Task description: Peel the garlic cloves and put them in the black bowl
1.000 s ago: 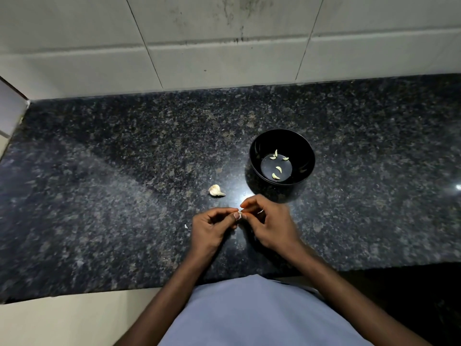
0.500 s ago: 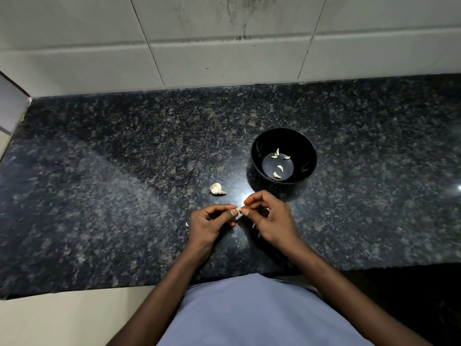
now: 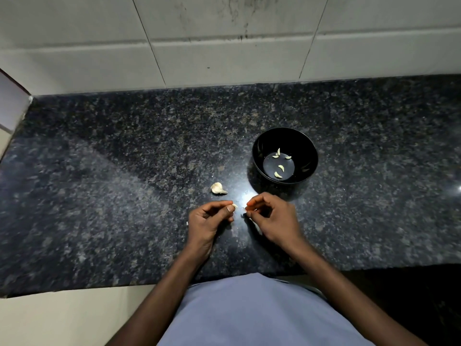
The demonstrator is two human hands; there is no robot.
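Observation:
A black bowl [image 3: 257, 156] stands on the dark granite counter [image 3: 124, 186] and holds several peeled garlic cloves [image 3: 281, 168]. A piece of a garlic bulb [image 3: 217, 188] lies on the counter to the bowl's left. In front of the bowl, my left hand [image 3: 208, 222] pinches a small garlic clove [image 3: 234, 206] between thumb and fingertip. My right hand [image 3: 270, 218] hovers just right of it, its thumb and forefinger pinched together, perhaps on a scrap of skin too small to make out. A small gap separates the two hands.
A white tiled wall [image 3: 224, 46] runs behind the counter. The counter's front edge [image 3: 74, 292] lies close to my body. A tiny white scrap [image 3: 187, 223] lies left of my left hand.
My hands, which met fingertip to fingertip on the clove, have drawn apart. The clove stays in my left hand and my right hand has shifted slightly right.

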